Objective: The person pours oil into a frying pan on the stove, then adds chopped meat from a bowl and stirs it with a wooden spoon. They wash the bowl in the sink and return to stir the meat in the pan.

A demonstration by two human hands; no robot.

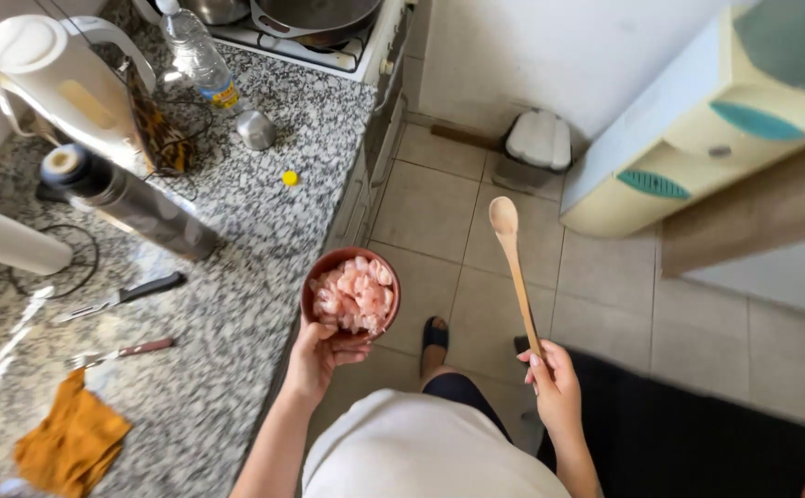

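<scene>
My left hand (321, 355) grips a small reddish-brown bowl (317, 273) from below, holding it just off the edge of the granite counter (236, 304). The bowl is full of pale pink raw meat pieces (356, 295). My right hand (554, 387) holds a wooden spoon (516, 267) by the end of its handle, bowl end pointing up and away over the tiled floor. The two hands are apart, with my foot in a dark sandal (435, 334) visible between them.
On the counter lie a knife (125, 297), a fork (118, 352), an orange cloth (70, 443), a dark cylinder (135, 205), a white kettle (56, 78), a plastic bottle (197, 55) and a yellow cap (290, 178). A stove with a pan (315, 18) stands at the back; a small bin (536, 143) and a cream appliance (697, 129) are on the floor.
</scene>
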